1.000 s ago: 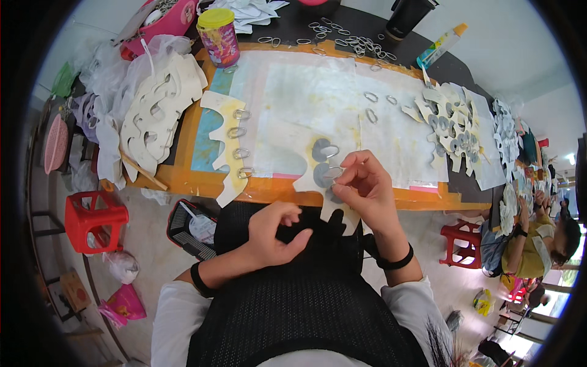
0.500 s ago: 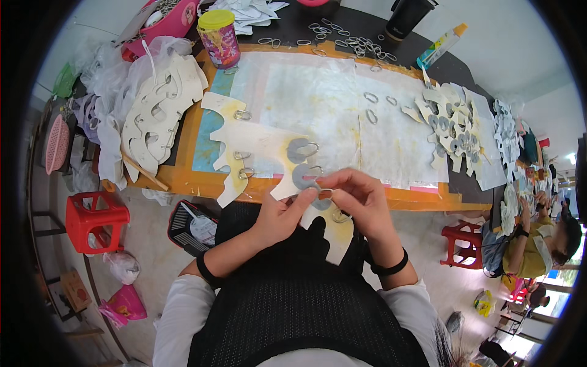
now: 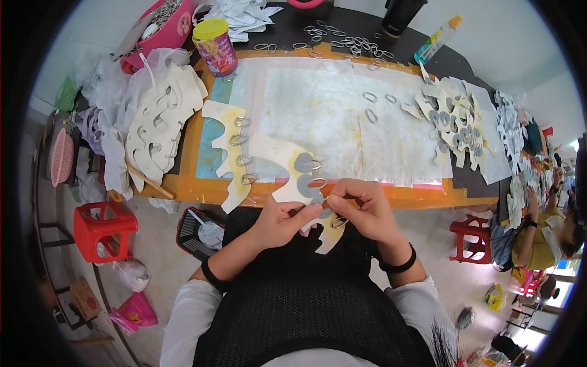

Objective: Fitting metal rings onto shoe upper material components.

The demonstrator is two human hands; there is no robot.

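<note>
My left hand (image 3: 282,221) and my right hand (image 3: 362,207) meet over my lap at the table's near edge. Between them they pinch a cream scalloped cutout piece (image 3: 292,178) with grey oval patches. Small metal oval rings (image 3: 315,165) sit on its patches. My right fingertips hold one ring (image 3: 340,222) against the piece's lower tab. A second cream scalloped strip (image 3: 229,147) with several rings on it lies flat on the table just to the left.
A white work sheet (image 3: 330,116) covers the orange-edged table (image 3: 422,199). Stacked cream cutouts (image 3: 160,125) lie at left, more pieces (image 3: 452,125) at right. A yellow-lidded jar (image 3: 215,48), loose rings (image 3: 348,44) and a glue bottle (image 3: 435,40) stand far. A red stool (image 3: 103,229) is on the floor. Another person (image 3: 544,235) sits right.
My left hand rose from my lap and joined the right on the cutout. The piece has been drawn toward me, off the table's edge.
</note>
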